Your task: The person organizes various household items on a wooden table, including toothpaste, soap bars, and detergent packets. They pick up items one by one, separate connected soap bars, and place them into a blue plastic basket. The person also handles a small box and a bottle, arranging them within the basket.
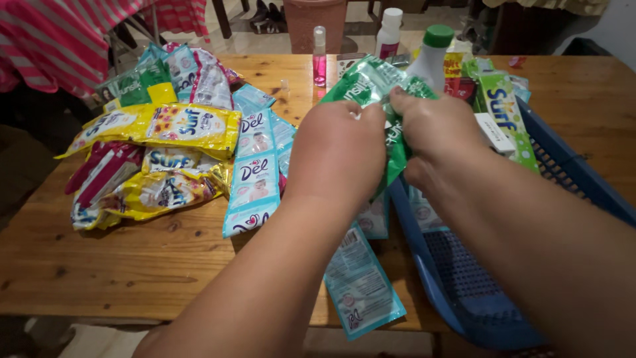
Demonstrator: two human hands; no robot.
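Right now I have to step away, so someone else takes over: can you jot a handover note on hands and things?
Left hand and right hand: both grip a strip of green sachets above the table.
Blue basket: at right, mostly bare, a green box at its far end.
Light blue sachet strips and yellow packets lie in a pile at left.
Done: nothing certain. Left: the pile.

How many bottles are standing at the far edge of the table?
3: a small pink spray bottle, a white-capped bottle, and a green-capped bottle behind the sachets. Others may be hidden.
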